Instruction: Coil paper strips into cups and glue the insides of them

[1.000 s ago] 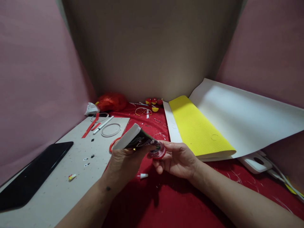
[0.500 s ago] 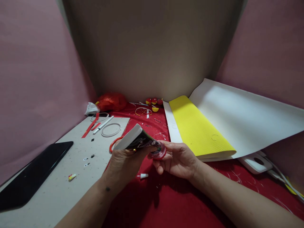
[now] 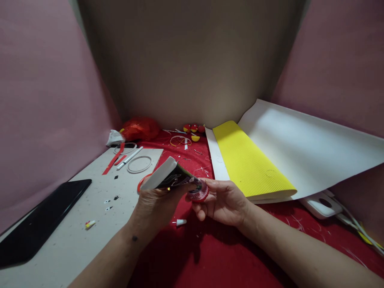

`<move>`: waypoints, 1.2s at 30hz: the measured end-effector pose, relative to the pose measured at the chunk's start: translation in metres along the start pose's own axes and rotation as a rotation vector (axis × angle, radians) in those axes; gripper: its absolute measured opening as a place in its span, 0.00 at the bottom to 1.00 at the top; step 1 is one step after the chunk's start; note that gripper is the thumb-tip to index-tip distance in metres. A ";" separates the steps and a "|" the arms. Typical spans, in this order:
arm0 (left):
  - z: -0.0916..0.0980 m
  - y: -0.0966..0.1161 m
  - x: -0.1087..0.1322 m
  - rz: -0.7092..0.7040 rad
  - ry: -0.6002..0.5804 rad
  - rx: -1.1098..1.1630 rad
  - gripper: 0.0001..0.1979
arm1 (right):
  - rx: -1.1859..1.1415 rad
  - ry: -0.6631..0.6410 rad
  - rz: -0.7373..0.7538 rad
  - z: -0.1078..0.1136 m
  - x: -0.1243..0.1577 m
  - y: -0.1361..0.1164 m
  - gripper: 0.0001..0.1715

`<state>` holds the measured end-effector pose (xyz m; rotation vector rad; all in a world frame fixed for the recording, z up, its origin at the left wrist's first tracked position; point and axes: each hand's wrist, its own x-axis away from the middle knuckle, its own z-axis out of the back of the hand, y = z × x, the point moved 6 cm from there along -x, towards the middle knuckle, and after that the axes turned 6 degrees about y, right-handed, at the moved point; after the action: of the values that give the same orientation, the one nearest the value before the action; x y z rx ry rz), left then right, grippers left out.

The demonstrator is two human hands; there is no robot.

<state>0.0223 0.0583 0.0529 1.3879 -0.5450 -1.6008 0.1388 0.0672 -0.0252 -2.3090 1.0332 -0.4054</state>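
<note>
My left hand [image 3: 156, 210] is wrapped round a black squeeze tube [image 3: 177, 178] with printed lettering and a wide white crimped end. The tube slants down to the right. Its narrow end meets a small round red piece [image 3: 203, 193] with a ribbed edge, which my right hand [image 3: 229, 202] pinches between its fingers. My left thumb lies over the tube near that piece and hides the exact tip. Below the hands, a small white cap [image 3: 181, 222] with a thin pin rests on the red cloth [image 3: 180, 264].
On the left, a grey board [image 3: 69, 244] bears a black phone-like slab [image 3: 45, 220], a white pen [image 3: 130, 158] and paper rings. Yellow corrugated sheet [image 3: 252, 164] and white paper [image 3: 315, 144] lie at right. Small red-and-yellow balls [image 3: 194, 128] sit far back beside a red bag [image 3: 141, 128].
Both hands keep their grips on the tube and the red piece. The whole view has shifted very slightly; the red piece looks tilted a little differently.
</note>
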 end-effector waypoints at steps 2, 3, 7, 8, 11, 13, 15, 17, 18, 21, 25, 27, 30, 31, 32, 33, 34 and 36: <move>0.001 0.001 -0.001 -0.003 0.018 -0.014 0.07 | -0.007 0.010 -0.009 0.001 0.000 0.001 0.13; 0.002 0.002 -0.001 -0.002 0.028 -0.017 0.07 | -0.009 0.015 -0.011 0.001 0.000 0.001 0.13; 0.001 0.005 -0.003 0.005 0.028 -0.027 0.08 | -0.014 0.021 -0.015 0.002 0.001 0.002 0.13; 0.000 0.006 -0.003 0.002 0.025 -0.030 0.08 | -0.017 0.021 -0.017 0.002 0.001 0.002 0.13; 0.001 0.006 -0.003 -0.005 0.026 -0.024 0.07 | -0.026 0.023 -0.027 0.002 0.000 0.002 0.13; 0.001 0.007 -0.004 -0.021 0.023 -0.028 0.07 | -0.024 0.024 -0.029 0.002 0.000 0.002 0.13; 0.001 0.008 -0.004 -0.052 0.017 -0.048 0.06 | -0.019 0.022 -0.029 0.002 0.000 0.002 0.13; 0.002 0.009 -0.004 -0.071 0.028 -0.059 0.06 | -0.019 0.015 -0.027 0.001 0.000 0.002 0.13; 0.002 0.010 -0.004 -0.070 0.036 -0.048 0.07 | -0.020 0.011 -0.028 0.001 0.000 0.002 0.14; 0.002 0.009 -0.004 -0.027 0.045 0.003 0.07 | -0.017 0.009 -0.027 0.000 0.001 0.002 0.14; 0.001 0.006 -0.004 0.034 0.038 0.055 0.07 | -0.008 0.023 -0.027 0.000 0.002 0.001 0.15; 0.001 0.004 -0.004 0.059 0.035 0.088 0.06 | -0.012 0.023 -0.026 0.000 0.002 0.001 0.15; 0.001 0.003 -0.005 0.076 0.025 0.090 0.05 | -0.016 0.024 -0.028 0.001 0.001 0.002 0.13; 0.001 0.004 -0.005 0.070 0.031 0.077 0.05 | -0.018 0.024 -0.026 0.002 0.001 0.002 0.13; 0.002 0.006 -0.005 0.060 0.038 0.064 0.06 | -0.020 0.023 -0.024 0.002 0.001 0.002 0.13; 0.003 0.007 -0.006 0.052 0.044 0.054 0.06 | -0.022 0.023 -0.021 0.002 0.001 0.002 0.13; 0.003 0.007 -0.006 0.045 0.045 0.045 0.06 | -0.022 0.024 -0.019 0.002 0.000 0.002 0.13; 0.003 0.009 -0.006 0.026 0.046 0.030 0.06 | -0.020 0.028 -0.020 0.003 0.000 0.002 0.13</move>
<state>0.0221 0.0586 0.0643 1.4306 -0.5597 -1.5416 0.1394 0.0673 -0.0289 -2.3392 1.0323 -0.4382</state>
